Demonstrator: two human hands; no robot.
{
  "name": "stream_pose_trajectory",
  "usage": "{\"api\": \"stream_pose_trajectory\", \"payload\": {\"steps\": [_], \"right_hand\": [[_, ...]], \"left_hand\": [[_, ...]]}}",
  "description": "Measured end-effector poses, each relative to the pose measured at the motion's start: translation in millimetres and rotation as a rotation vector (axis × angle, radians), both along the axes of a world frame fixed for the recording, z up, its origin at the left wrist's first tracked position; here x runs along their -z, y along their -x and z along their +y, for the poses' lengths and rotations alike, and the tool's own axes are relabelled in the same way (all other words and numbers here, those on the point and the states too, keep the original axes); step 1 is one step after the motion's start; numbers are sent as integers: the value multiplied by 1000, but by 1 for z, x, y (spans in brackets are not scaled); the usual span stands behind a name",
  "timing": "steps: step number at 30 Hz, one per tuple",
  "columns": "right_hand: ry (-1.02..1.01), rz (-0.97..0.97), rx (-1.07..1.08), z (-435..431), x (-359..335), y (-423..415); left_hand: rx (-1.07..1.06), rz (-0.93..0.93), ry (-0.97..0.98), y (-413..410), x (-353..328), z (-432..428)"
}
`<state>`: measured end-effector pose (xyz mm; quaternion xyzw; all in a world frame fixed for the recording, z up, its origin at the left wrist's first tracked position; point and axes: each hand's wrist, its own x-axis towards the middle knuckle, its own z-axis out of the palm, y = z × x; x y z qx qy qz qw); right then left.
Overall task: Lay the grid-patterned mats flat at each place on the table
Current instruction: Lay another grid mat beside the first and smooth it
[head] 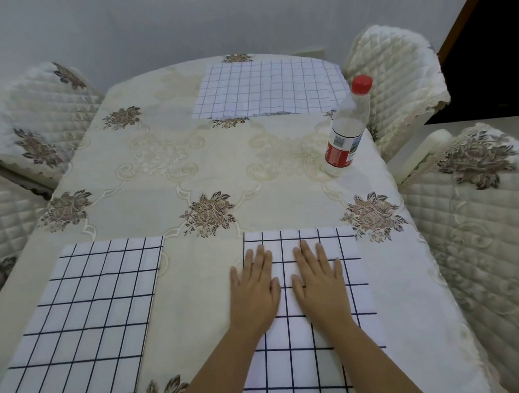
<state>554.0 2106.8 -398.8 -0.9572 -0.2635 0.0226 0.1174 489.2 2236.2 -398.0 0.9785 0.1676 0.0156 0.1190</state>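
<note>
Three white mats with dark grid lines lie on the cream floral tablecloth. The near-right mat (308, 356) is under both hands. My left hand (254, 289) rests palm down on that mat's left edge, fingers spread, partly on the tablecloth. My right hand (318, 280) presses flat on the mat's middle, fingers apart. Neither hand grips anything. The near-left mat (84, 319) lies flat near the table's front left. A third mat (264, 89) lies flat at the far side; a second layer's edge seems to peek out on its right.
A clear plastic bottle (346, 125) with a red cap and red label stands at the table's right edge. Quilted cream chairs stand at the left (34, 118), far right (396, 78) and near right (476, 230). The table (190, 158) runs back to a grey wall.
</note>
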Motion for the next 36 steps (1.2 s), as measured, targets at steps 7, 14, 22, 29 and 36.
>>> {"api": "stream_pose_trajectory", "payload": {"steps": [7, 14, 22, 29, 36], "right_hand": [[15, 68, 240, -67, -2, -1], [38, 160, 271, -87, -13, 17], [13, 170, -23, -13, -23, 80], [74, 78, 49, -50, -6, 83], [50, 131, 231, -100, -7, 92]], "left_hand": [[-112, -13, -20, 52, 3, 26], [-165, -103, -1, 91, 0, 19], [24, -120, 48, 64, -11, -37], [43, -39, -13, 107, 2, -18], [-7, -50, -59, 141, 3, -4]]}}
